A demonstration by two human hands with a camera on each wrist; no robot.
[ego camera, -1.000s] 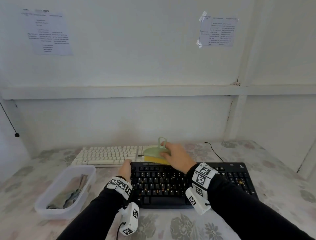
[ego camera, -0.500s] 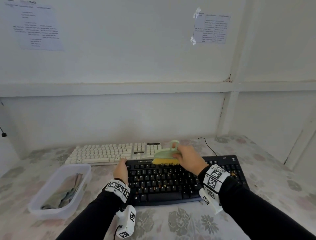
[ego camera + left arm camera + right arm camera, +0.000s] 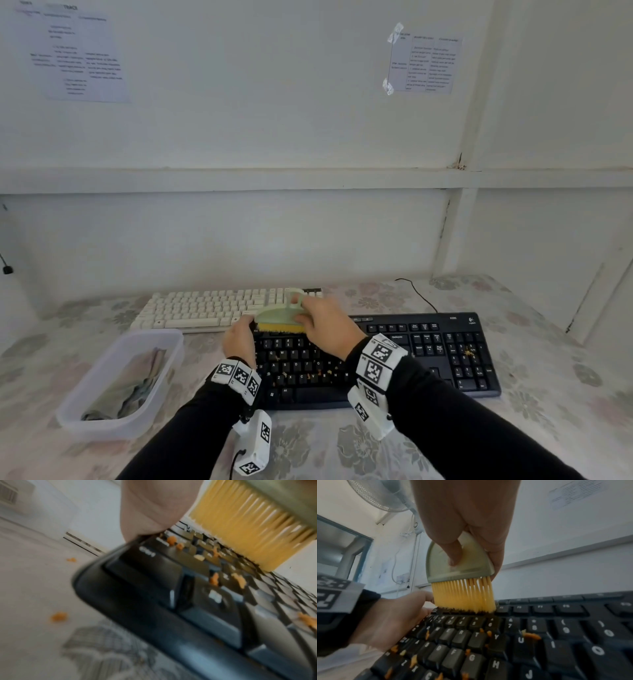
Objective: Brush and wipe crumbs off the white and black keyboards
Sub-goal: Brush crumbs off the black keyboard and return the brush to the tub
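Note:
The black keyboard [image 3: 428, 356] lies nearest me, with orange crumbs [image 3: 531, 635] scattered over its letter keys and a few on the number pad [image 3: 471, 351]. My right hand [image 3: 318, 325] grips a pale green brush [image 3: 281, 315], thumb on its flat back [image 3: 453, 555]. Its yellow bristles [image 3: 464, 595] touch the top key row at the far left. My left hand [image 3: 239, 339] holds the black keyboard's far left corner, right beside the bristles [image 3: 248, 524]. The white keyboard [image 3: 205, 308] lies behind, partly hidden by the brush.
A clear plastic tub [image 3: 123, 383] with a crumpled cloth inside stands left of the black keyboard. Loose crumbs [image 3: 59, 616] lie on the flowered tablecloth by the keyboard's left edge. A black cable [image 3: 418, 294] runs behind the keyboard toward the wall.
The brush has moved left along the black keyboard's top row, ending close to my left hand. The left hand has kept its place on the keyboard's corner.

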